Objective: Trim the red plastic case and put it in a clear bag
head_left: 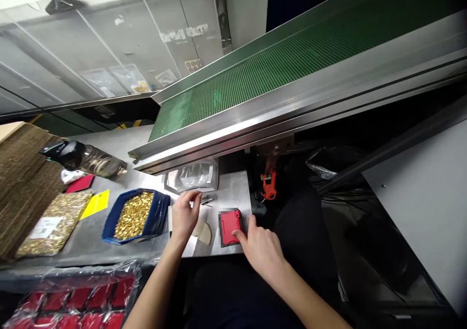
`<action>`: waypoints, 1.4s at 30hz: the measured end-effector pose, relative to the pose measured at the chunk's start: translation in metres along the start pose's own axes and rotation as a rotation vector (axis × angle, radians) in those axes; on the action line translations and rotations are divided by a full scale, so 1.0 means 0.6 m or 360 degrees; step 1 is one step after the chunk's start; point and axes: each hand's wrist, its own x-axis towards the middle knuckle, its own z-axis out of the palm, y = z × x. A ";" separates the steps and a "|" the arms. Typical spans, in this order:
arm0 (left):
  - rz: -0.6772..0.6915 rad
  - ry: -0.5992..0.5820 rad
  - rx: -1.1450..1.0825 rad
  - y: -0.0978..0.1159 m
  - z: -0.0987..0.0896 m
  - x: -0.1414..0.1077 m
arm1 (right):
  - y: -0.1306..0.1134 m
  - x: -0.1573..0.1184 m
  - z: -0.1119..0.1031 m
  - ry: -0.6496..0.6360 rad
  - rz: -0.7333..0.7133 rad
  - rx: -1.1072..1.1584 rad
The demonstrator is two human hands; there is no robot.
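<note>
A red, roughly square plastic case lies on a dark backing near the right end of the metal table. My right hand presses its thumb on the lower right of this case and steadies it. The index finger points forward just beyond the case's right edge, and the other fingers are curled. To the left, my left hand is raised over the table with thumb and fingertips pinched together. Whatever is in the pinch is too small to make out. Below it lies a round beige pad; a thin dark tool lies just beyond.
A blue bin of small brass parts stands left. Behind my hands sits a clear-lidded box, under a sloping green conveyor. A bottle, cardboard stack and tray of red pieces are further left; an orange-handled tool hangs right.
</note>
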 end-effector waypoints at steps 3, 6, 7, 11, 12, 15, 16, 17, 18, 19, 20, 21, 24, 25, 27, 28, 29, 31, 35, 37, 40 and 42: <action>-0.0074 0.0000 0.0010 -0.015 -0.001 0.060 | 0.023 -0.019 0.002 0.0098 0.0008 -0.0027; -0.0113 -0.0145 0.0016 -0.042 0.009 0.131 | 0.062 -0.037 0.017 0.0093 -0.0058 0.0129; -0.0127 -0.0213 0.0017 -0.050 0.012 0.152 | 0.078 -0.043 0.025 0.0083 -0.0074 0.0185; -0.0231 -0.0376 0.0002 -0.076 0.020 0.206 | 0.141 -0.067 0.057 0.0139 -0.0083 0.0434; -0.0257 -0.0381 -0.0008 -0.079 0.020 0.211 | 0.153 -0.074 0.063 0.0162 -0.0070 0.0503; -0.0286 -0.0358 -0.0050 -0.081 0.016 0.209 | 0.169 -0.091 0.073 0.0232 -0.0048 0.0685; -0.0278 -0.0337 -0.0067 -0.079 0.014 0.203 | 0.168 -0.093 0.073 0.0260 -0.0046 0.0730; -0.0266 -0.0307 -0.0086 -0.075 0.011 0.195 | 0.165 -0.095 0.071 0.0283 -0.0046 0.0772; -0.0252 -0.0269 -0.0107 -0.070 0.007 0.185 | 0.159 -0.094 0.068 0.0301 -0.0050 0.0813; -0.0237 -0.0225 -0.0130 -0.064 0.002 0.174 | 0.150 -0.091 0.064 0.0308 -0.0061 0.0855; -0.0223 -0.0176 -0.0155 -0.057 -0.002 0.161 | 0.140 -0.088 0.058 0.0313 -0.0080 0.0896; -0.0210 -0.0126 -0.0184 -0.050 -0.007 0.149 | 0.128 -0.083 0.052 0.0314 -0.0110 0.0932; -0.0197 0.0037 -0.0294 -0.028 -0.023 0.113 | 0.086 -0.066 0.029 0.0324 -0.0254 0.0995; -0.0206 0.0099 -0.0337 -0.020 -0.029 0.101 | 0.072 -0.061 0.021 0.0326 -0.0311 0.1006; -0.0235 0.0219 -0.0427 -0.003 -0.042 0.080 | 0.042 -0.052 0.006 0.0327 -0.0423 0.1010; -0.0244 0.0268 -0.0474 0.007 -0.048 0.068 | 0.027 -0.050 -0.001 0.0333 -0.0474 0.1006; -0.0247 0.0299 -0.0524 0.018 -0.054 0.056 | 0.013 -0.047 -0.008 0.0351 -0.0521 0.1004; -0.0237 0.0297 -0.0630 0.043 -0.065 0.030 | -0.013 -0.042 -0.023 0.0412 -0.0609 0.1018; -0.0224 0.0090 -0.0889 0.091 -0.070 -0.022 | -0.055 -0.010 -0.050 0.0564 -0.0701 0.0954; -0.0239 -0.0049 -0.1039 0.105 -0.064 -0.042 | -0.066 0.017 -0.057 0.0626 -0.0693 0.0768; -0.0320 -0.0215 -0.1250 0.108 -0.050 -0.067 | -0.063 0.049 -0.058 0.0505 -0.0701 0.0573; -0.0407 -0.0285 -0.1367 0.103 -0.042 -0.082 | -0.052 0.055 -0.055 0.0331 -0.0672 0.0610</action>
